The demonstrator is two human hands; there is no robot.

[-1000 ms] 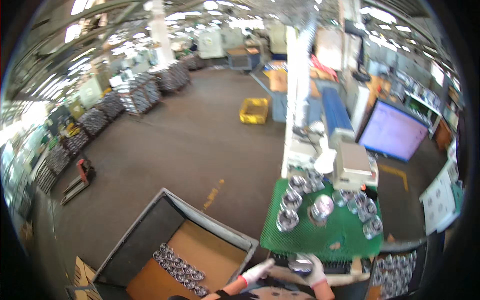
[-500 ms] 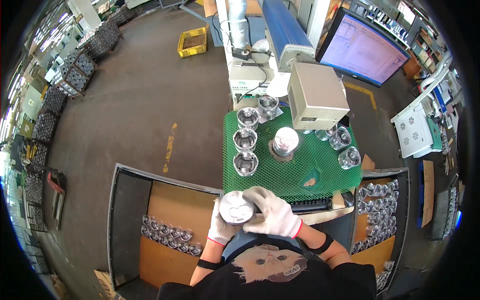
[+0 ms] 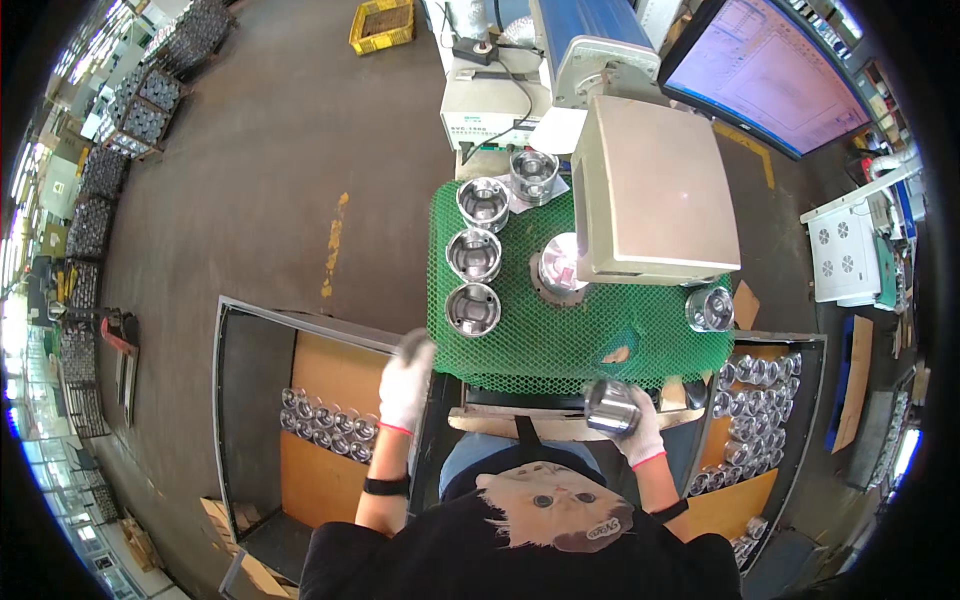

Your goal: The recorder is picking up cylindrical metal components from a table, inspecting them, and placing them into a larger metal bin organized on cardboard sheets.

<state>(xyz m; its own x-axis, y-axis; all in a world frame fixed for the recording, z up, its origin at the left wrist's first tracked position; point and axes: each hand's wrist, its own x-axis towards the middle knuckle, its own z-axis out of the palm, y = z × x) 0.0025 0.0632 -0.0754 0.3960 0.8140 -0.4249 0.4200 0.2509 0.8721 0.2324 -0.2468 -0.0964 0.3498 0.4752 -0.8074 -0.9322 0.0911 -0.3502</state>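
In the head view, the right hand (image 3: 645,432), in a white glove, is closed around a metal piston (image 3: 612,409), which is tilted and sits at the near edge of a green mesh mat (image 3: 530,350), toward its right side. The left hand (image 3: 404,388), gloved too, is by the mat's near left corner; its fingers are blurred, and I cannot tell whether they grip anything.

Along the mat's left side, three pistons (image 3: 473,256) stand in a line with their hollow ends up, and a fourth piston (image 3: 534,178) stands beyond them on a white sheet (image 3: 557,189). Another piston (image 3: 558,264) is on a round base (image 3: 553,293), partly hidden by a beige machine head (image 3: 660,190) joined to a blue housing (image 3: 600,25). A lone piston (image 3: 709,310) is near the mat's right edge.

An open bin (image 3: 255,375) on the left contains rows of pistons (image 3: 325,425); a right-hand bin (image 3: 815,400) contains more pistons (image 3: 755,425). A lit monitor (image 3: 770,75) is at upper right.
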